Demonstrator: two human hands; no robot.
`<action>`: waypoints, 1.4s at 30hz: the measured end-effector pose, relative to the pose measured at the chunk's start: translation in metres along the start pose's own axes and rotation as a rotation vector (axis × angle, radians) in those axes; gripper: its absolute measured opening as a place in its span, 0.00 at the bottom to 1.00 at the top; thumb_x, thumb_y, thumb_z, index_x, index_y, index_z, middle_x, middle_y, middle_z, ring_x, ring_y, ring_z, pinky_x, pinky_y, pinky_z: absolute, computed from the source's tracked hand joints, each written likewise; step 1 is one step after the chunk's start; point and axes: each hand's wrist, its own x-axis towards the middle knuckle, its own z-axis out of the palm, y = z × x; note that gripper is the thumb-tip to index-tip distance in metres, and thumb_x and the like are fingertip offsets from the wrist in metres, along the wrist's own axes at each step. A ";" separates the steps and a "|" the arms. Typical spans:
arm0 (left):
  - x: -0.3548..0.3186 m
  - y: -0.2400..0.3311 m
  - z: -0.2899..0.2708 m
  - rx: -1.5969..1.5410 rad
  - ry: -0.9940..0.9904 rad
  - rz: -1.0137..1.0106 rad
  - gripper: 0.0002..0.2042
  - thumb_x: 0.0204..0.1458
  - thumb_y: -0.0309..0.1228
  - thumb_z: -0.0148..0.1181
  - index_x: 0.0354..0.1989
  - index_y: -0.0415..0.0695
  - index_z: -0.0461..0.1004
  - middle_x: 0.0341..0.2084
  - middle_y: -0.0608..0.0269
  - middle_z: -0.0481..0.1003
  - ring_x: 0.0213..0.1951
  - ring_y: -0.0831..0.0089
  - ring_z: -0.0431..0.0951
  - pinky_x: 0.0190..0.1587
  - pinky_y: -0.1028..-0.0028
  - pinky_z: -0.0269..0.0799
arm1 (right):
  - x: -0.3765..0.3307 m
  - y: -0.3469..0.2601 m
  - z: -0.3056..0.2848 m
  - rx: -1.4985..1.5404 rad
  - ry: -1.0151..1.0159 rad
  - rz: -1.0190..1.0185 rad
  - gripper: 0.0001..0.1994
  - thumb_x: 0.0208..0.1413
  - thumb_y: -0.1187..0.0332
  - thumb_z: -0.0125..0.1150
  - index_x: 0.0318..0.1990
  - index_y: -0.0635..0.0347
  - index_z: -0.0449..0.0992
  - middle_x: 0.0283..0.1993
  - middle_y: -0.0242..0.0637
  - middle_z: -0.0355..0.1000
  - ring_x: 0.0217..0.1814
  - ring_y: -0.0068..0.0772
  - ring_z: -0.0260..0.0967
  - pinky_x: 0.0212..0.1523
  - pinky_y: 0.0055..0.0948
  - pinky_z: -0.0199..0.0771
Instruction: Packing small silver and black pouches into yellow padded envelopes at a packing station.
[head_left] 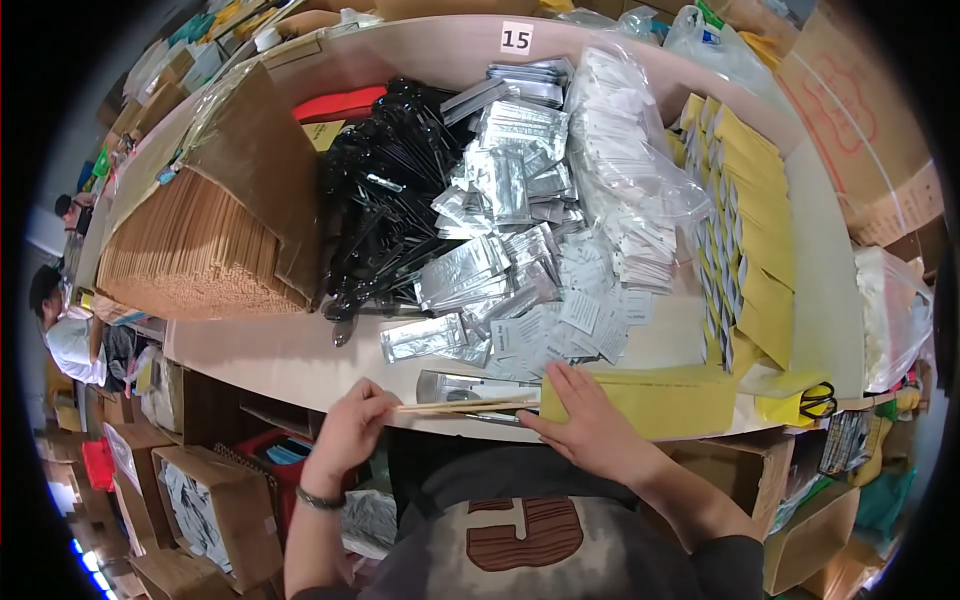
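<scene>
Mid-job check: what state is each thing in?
Left hand: closed on pale sticks
Pale sticks: gripped at left end
Right hand: extended over yellow envelope
Yellow envelope: lying flat
Cardboard box: open, tightly packed
Silver packets: loosely heaped
Clear bag: crumpled, holding white packets
Black plastic pieces: piled
Envelope stack: overlapping

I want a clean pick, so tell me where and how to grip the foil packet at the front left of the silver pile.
Pinch the foil packet by its left end, coming from the left; that seems best. It lies nearly flat, that end jutting out from the silver pile over the table, while other packets crowd its right end.
</scene>
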 end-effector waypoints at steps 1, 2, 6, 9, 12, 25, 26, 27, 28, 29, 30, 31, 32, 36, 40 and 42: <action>0.007 -0.005 -0.005 0.156 -0.162 -0.047 0.07 0.54 0.19 0.58 0.39 0.41 0.79 0.30 0.59 0.71 0.32 0.64 0.76 0.35 0.69 0.71 | 0.001 -0.001 -0.001 0.008 -0.013 0.003 0.25 0.50 0.69 0.68 0.58 0.41 0.75 0.67 0.62 0.57 0.69 0.66 0.56 0.69 0.55 0.56; 0.013 -0.004 -0.014 0.252 -0.212 -0.073 0.09 0.52 0.18 0.58 0.39 0.42 0.78 0.32 0.54 0.72 0.35 0.58 0.78 0.39 0.65 0.74 | 0.002 0.000 -0.001 0.014 -0.025 0.015 0.25 0.50 0.68 0.68 0.58 0.41 0.75 0.67 0.63 0.58 0.70 0.66 0.56 0.70 0.56 0.55; 0.032 -0.001 -0.008 0.148 -0.221 -0.129 0.08 0.52 0.20 0.61 0.40 0.39 0.77 0.32 0.54 0.73 0.36 0.58 0.78 0.40 0.65 0.74 | 0.007 0.002 0.007 -0.011 0.010 -0.014 0.25 0.51 0.68 0.68 0.59 0.41 0.75 0.67 0.64 0.58 0.68 0.65 0.57 0.69 0.55 0.57; 0.046 0.022 0.050 0.045 -0.114 -0.171 0.13 0.52 0.27 0.66 0.44 0.37 0.73 0.35 0.51 0.73 0.38 0.55 0.78 0.42 0.65 0.75 | 0.020 0.001 0.015 0.035 0.054 -0.085 0.23 0.49 0.67 0.69 0.55 0.50 0.75 0.66 0.64 0.59 0.67 0.64 0.59 0.67 0.54 0.59; 0.047 0.046 0.067 0.178 0.072 -0.261 0.17 0.51 0.29 0.68 0.46 0.37 0.71 0.37 0.48 0.73 0.39 0.54 0.78 0.44 0.64 0.75 | 0.023 -0.003 0.005 0.106 0.045 0.002 0.21 0.47 0.66 0.71 0.49 0.61 0.74 0.65 0.63 0.61 0.65 0.63 0.60 0.65 0.51 0.63; 0.041 0.095 0.077 0.369 0.007 0.217 0.38 0.43 0.38 0.72 0.64 0.43 0.64 0.51 0.49 0.69 0.55 0.51 0.70 0.60 0.54 0.64 | 0.020 0.008 -0.009 0.064 0.076 -0.044 0.22 0.41 0.69 0.69 0.48 0.58 0.74 0.54 0.53 0.68 0.56 0.56 0.67 0.55 0.46 0.69; 0.046 0.086 0.074 0.512 -0.080 0.332 0.39 0.41 0.38 0.73 0.64 0.44 0.64 0.49 0.51 0.70 0.55 0.52 0.69 0.59 0.52 0.63 | 0.020 0.007 -0.009 0.093 0.060 -0.131 0.23 0.41 0.68 0.69 0.49 0.56 0.74 0.53 0.52 0.68 0.54 0.54 0.68 0.53 0.45 0.71; 0.046 0.073 0.080 0.560 -0.139 0.351 0.31 0.37 0.35 0.73 0.54 0.45 0.70 0.40 0.56 0.72 0.46 0.56 0.74 0.50 0.57 0.70 | 0.028 0.000 -0.018 0.128 -0.010 -0.180 0.19 0.43 0.68 0.68 0.47 0.54 0.76 0.51 0.47 0.69 0.51 0.51 0.70 0.47 0.44 0.72; 0.050 0.072 0.079 0.548 -0.140 0.359 0.31 0.37 0.35 0.73 0.54 0.45 0.70 0.40 0.56 0.72 0.46 0.56 0.74 0.50 0.57 0.70 | 0.030 0.005 -0.036 0.120 -0.016 -0.169 0.19 0.43 0.68 0.68 0.47 0.54 0.76 0.51 0.47 0.69 0.51 0.51 0.70 0.47 0.44 0.72; 0.053 0.070 0.079 0.509 -0.115 0.294 0.27 0.35 0.34 0.73 0.46 0.45 0.72 0.33 0.56 0.71 0.40 0.55 0.73 0.44 0.59 0.71 | 0.030 0.014 -0.056 0.154 -0.141 0.053 0.17 0.44 0.68 0.69 0.44 0.55 0.77 0.49 0.46 0.70 0.51 0.51 0.70 0.46 0.43 0.72; 0.054 0.065 0.078 0.484 -0.087 0.211 0.22 0.33 0.34 0.74 0.39 0.44 0.73 0.26 0.57 0.69 0.33 0.55 0.73 0.38 0.61 0.71 | 0.033 0.029 -0.068 0.198 -0.265 0.256 0.14 0.45 0.68 0.69 0.41 0.56 0.77 0.48 0.44 0.71 0.50 0.51 0.70 0.45 0.43 0.71; 0.054 0.073 0.070 0.432 -0.046 0.121 0.18 0.34 0.32 0.72 0.33 0.43 0.70 0.23 0.54 0.70 0.29 0.54 0.74 0.34 0.63 0.71 | 0.024 0.060 -0.088 0.132 -0.197 0.321 0.11 0.46 0.68 0.69 0.38 0.56 0.77 0.46 0.43 0.71 0.48 0.49 0.71 0.44 0.41 0.71; 0.055 0.077 0.066 0.408 -0.045 0.136 0.18 0.34 0.32 0.72 0.33 0.43 0.70 0.23 0.54 0.70 0.29 0.54 0.74 0.34 0.63 0.71 | -0.001 0.090 -0.113 0.049 -0.122 0.406 0.09 0.47 0.67 0.68 0.35 0.57 0.76 0.44 0.43 0.71 0.46 0.48 0.71 0.43 0.39 0.71; 0.046 0.096 0.070 -0.210 -0.459 -0.222 0.18 0.44 0.33 0.70 0.40 0.38 0.71 0.38 0.48 0.77 0.40 0.57 0.79 0.43 0.62 0.73 | -0.052 0.095 -0.099 -0.229 0.121 0.051 0.11 0.47 0.65 0.68 0.37 0.60 0.77 0.44 0.45 0.71 0.52 0.51 0.69 0.53 0.43 0.69; 0.045 0.110 0.123 -0.479 -0.702 0.251 0.30 0.43 0.31 0.68 0.57 0.37 0.66 0.57 0.33 0.64 0.61 0.42 0.65 0.62 0.59 0.64 | -0.021 0.047 -0.049 0.016 -0.047 -0.023 0.15 0.49 0.61 0.68 0.38 0.62 0.76 0.50 0.50 0.71 0.57 0.55 0.67 0.58 0.46 0.67; 0.049 0.119 0.116 -0.454 -0.698 0.273 0.24 0.43 0.30 0.67 0.51 0.38 0.70 0.48 0.40 0.72 0.53 0.48 0.74 0.55 0.61 0.70 | -0.002 0.036 -0.030 0.067 -0.050 -0.089 0.18 0.51 0.57 0.68 0.40 0.63 0.76 0.54 0.53 0.71 0.60 0.57 0.66 0.59 0.46 0.67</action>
